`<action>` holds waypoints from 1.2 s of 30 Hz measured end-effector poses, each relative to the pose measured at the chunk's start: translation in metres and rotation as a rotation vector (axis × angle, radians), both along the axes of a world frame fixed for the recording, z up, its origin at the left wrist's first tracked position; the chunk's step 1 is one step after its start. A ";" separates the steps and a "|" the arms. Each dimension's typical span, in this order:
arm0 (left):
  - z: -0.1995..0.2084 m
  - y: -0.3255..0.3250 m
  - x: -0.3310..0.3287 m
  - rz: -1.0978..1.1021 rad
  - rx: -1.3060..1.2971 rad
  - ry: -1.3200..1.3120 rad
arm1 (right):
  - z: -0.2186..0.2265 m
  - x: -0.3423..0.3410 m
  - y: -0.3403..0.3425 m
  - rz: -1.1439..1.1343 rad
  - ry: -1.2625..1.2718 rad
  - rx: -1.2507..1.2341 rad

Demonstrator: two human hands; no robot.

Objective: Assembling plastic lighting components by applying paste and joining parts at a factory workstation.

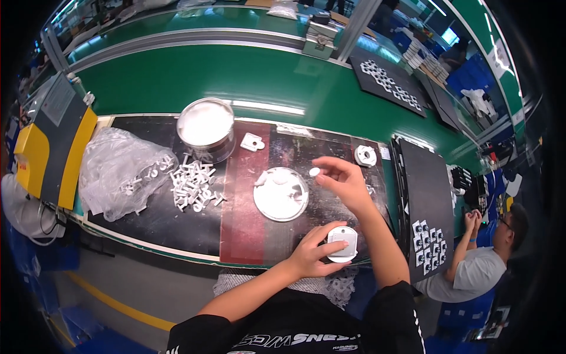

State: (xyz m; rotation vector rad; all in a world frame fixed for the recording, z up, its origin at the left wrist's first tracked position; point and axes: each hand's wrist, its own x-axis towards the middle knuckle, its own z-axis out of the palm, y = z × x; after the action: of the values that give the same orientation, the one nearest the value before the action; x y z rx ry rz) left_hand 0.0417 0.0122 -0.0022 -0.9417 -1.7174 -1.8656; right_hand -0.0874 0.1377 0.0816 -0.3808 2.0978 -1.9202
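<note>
Near the bench's front edge, my left hand [311, 252] grips a round white plastic housing [349, 252] with a flat grey plate on its face. My left thumb lies over that plate. My right hand [346, 184] is raised above the dark mat, pinching a small white round piece [314, 172] between thumb and fingertips. To its left is a shallow round white dish [272, 211] with a few small white parts in it. A white ring-shaped part [365, 156] lies beyond my right hand, and a white bracket-like part [252, 142] sits farther left.
A pile of white stemmed plastic parts [193, 187] lies left, beside a clear plastic bag [112, 171] and a clear round tub [206, 123]. A yellow-grey machine [56, 141] stands far left. Right are black boards [433, 200] with small parts; a co-worker [477, 265] sits beyond.
</note>
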 end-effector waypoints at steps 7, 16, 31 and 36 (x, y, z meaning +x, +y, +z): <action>0.001 -0.002 -0.002 0.034 -0.041 -0.004 | 0.002 0.049 0.038 -0.100 -0.190 -0.387; 0.001 0.001 -0.005 0.012 -0.102 -0.068 | -0.009 0.087 0.067 -0.145 -0.344 -0.661; 0.002 0.002 -0.003 -0.001 -0.154 -0.143 | -0.024 0.100 0.071 -0.230 -0.031 -0.228; 0.001 0.002 -0.002 -0.001 -0.169 -0.151 | -0.025 0.098 0.069 -0.273 -0.018 -0.211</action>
State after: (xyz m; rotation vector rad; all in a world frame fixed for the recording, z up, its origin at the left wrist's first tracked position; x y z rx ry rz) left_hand 0.0395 0.0142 -0.0013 -0.8829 -1.9903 -1.8565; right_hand 0.0108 0.2071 0.0566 -0.1220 2.0289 -2.2994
